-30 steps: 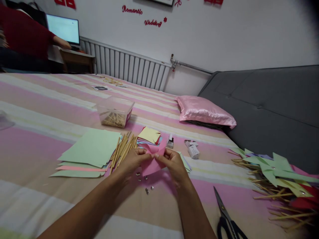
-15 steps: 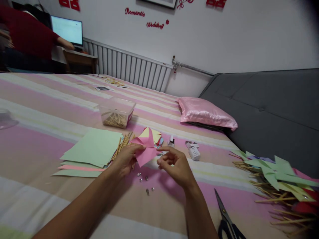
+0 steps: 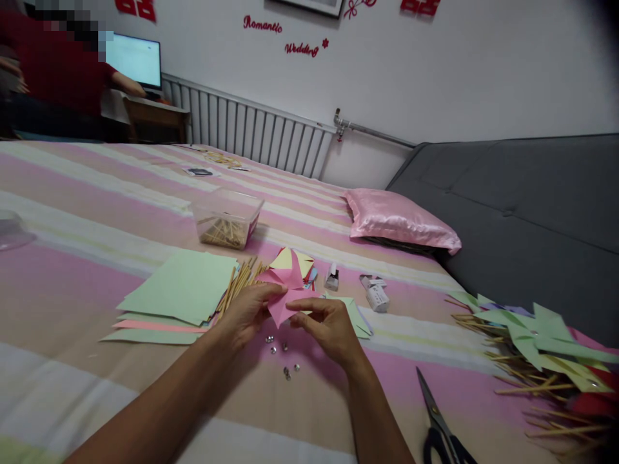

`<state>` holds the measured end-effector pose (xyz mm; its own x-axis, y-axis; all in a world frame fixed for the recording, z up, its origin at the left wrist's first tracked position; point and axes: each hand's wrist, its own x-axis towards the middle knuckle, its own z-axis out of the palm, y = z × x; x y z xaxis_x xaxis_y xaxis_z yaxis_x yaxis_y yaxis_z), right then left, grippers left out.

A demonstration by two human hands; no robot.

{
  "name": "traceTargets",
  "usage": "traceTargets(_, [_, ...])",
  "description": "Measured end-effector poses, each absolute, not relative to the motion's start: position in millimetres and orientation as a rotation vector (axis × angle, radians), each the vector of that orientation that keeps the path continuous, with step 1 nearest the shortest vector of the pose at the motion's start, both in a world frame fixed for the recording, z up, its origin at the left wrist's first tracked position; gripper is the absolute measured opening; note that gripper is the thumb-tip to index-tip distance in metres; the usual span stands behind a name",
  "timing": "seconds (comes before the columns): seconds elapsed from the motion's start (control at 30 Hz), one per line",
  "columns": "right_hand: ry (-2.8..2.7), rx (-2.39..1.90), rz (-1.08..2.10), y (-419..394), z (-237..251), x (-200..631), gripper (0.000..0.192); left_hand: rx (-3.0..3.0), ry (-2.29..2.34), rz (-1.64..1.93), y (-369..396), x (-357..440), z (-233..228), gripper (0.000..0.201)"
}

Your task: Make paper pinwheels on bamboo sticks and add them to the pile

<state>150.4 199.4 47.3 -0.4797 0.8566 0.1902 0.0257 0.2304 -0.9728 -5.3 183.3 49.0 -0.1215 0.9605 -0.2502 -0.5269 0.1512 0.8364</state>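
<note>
Between my hands is a pink paper pinwheel (image 3: 290, 278), its flaps curled toward the middle. My left hand (image 3: 247, 316) grips it on the left, thumb near the centre. At its lower right edge, the thumb and forefinger of my right hand (image 3: 333, 328) close on the paper. Several small shiny metal fasteners (image 3: 285, 346) lie on the bedspread below. Cut yellow paper (image 3: 304, 263) rests behind the pinwheel. Pale green cut paper (image 3: 355, 316) lies behind my right hand, partly hidden by it.
Green paper sheets (image 3: 178, 287) and wooden sticks (image 3: 236, 283) lie left. Beyond stands a clear plastic box (image 3: 227, 219) of sticks. Small boxes (image 3: 377, 298), scissors (image 3: 435, 412) and finished pinwheels (image 3: 534, 332) lie right. A person in a red sleeve (image 3: 62, 71) sits at the back left.
My right hand has moved left onto the pinwheel and closed on its edge, uncovering the pale green paper behind. My left hand keeps its hold, shifted slightly right.
</note>
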Motion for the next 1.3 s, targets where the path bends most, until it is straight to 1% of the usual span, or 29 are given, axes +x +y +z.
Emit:
traceTargets(0.07, [-1.692,-0.861,1.354,199,49,149,0.018,0.593,1.041,1.398,183,-5,48,0.013])
traceTargets(0.2, [-1.599,-0.921,1.348,200,49,145,0.021,0.667,1.060,1.430,182,-3,49,0.012])
traceTargets(0.7, [-1.316,-1.099,1.238,196,43,132,0.034,0.890,1.203,1.479,182,1,42,0.019])
traceTargets(0.97, [-1.291,-1.131,1.196,196,41,131,0.028,1.006,1.190,1.494,180,2,40,0.019])
traceTargets(1.3, [-1.321,-1.210,1.179,198,42,133,0.031,1.026,1.344,1.467,174,8,56,0.014])
